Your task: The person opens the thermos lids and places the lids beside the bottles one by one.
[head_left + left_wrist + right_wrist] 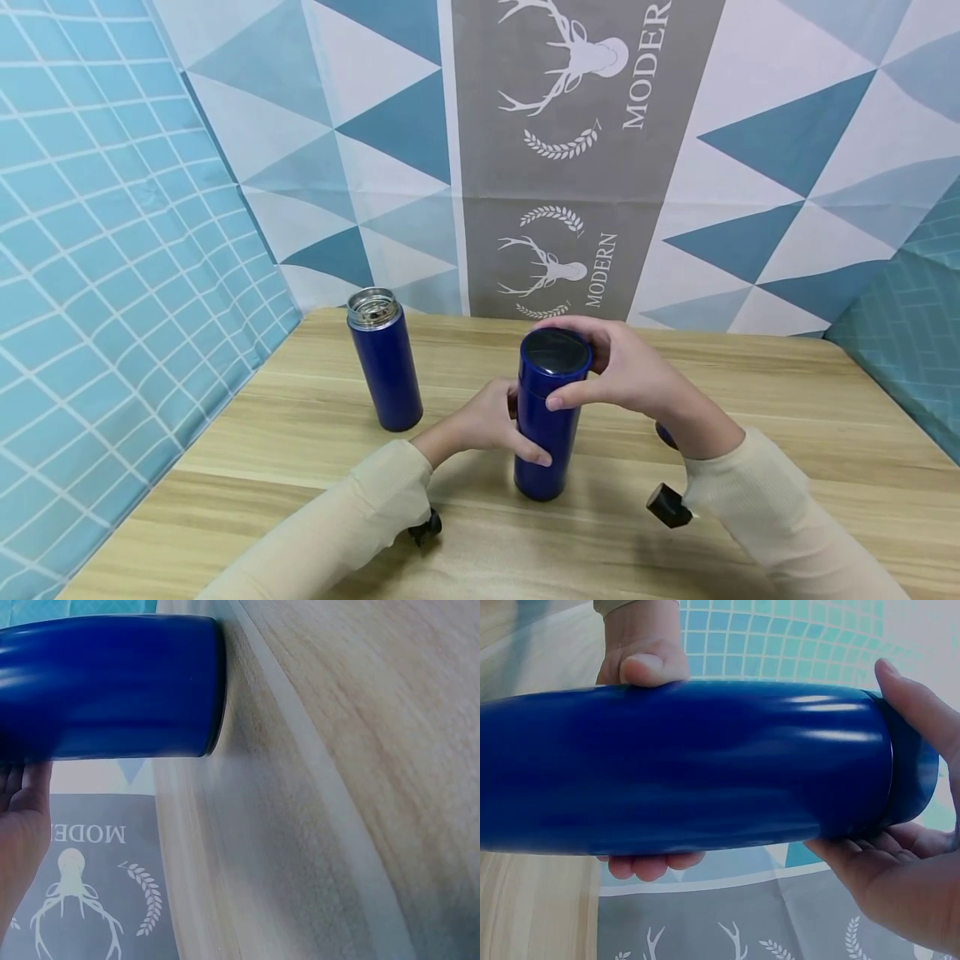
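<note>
I'm watching the left hand gripping a flask, right hand clasping its lid; toward the bench's left edge an uncapped flask is standing, contents unclear.

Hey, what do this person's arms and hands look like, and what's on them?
Long cream sleeves cover both arms: left sleeve, right sleeve. The left hand and right hand are bare, with no gloves or rings visible. A small black piece shows by the left cuff, a black block by the right. No cables or markings show.
</note>
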Motion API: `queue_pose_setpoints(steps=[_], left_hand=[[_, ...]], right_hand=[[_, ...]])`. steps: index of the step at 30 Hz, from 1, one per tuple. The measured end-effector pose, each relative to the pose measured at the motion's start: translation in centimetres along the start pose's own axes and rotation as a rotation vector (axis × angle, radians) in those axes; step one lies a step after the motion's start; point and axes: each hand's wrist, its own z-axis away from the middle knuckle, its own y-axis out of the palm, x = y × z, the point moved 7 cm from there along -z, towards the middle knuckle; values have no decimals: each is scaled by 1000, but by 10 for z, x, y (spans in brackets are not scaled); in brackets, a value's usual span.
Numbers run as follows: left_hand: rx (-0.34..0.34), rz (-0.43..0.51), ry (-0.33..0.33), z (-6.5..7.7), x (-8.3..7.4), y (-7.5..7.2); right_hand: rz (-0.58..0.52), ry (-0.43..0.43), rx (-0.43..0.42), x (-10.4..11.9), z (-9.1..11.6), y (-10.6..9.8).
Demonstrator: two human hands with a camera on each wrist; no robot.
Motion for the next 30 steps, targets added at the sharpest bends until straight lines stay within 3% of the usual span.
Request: queue_pose_setpoints(steps=[30], left_hand=[[-6, -5, 18, -1, 0, 0]], right_hand=[[-110, -59, 220, -12, -10, -5]])
